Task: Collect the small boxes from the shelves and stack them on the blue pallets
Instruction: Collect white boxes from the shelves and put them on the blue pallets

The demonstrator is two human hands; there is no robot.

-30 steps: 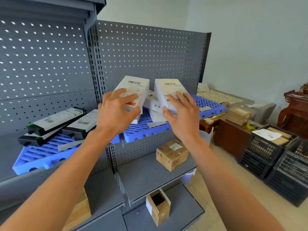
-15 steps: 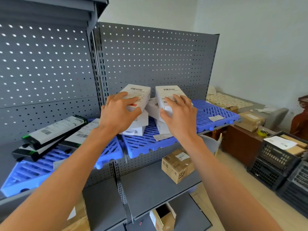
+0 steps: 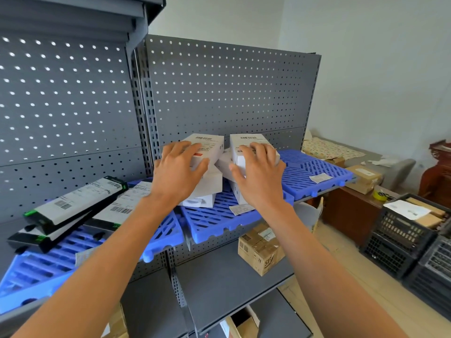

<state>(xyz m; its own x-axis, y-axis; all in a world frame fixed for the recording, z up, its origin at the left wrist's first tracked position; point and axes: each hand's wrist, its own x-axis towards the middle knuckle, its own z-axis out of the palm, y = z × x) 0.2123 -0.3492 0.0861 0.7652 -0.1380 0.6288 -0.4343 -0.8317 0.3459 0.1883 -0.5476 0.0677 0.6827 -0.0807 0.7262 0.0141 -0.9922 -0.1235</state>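
Two white boxes are being set on top of small stacks on the middle blue pallet [image 3: 219, 223] of a grey shelf unit. The left box [image 3: 207, 148] is gripped by the left hand [image 3: 177, 173], fingers over its top and thumb at its near right edge; the right box [image 3: 251, 145] is held the same way by the right hand [image 3: 258, 176]. Both appear to rest on the white boxes beneath, though full contact cannot be told.

The task is judged partly done: several white boxes are stacked here, and black-and-white boxes [image 3: 73, 203] are piled on the left pallet [image 3: 36, 272]. A brown box [image 3: 261, 252] on the lower shelf and an open one [image 3: 244, 324] lower down are yet to be collected, and the far right pallet [image 3: 317, 167] carries only a paper slip.

The long axes of both held boxes run from near to far, barcoded ends toward the pegboard [image 3: 219, 93], the two slightly splayed.
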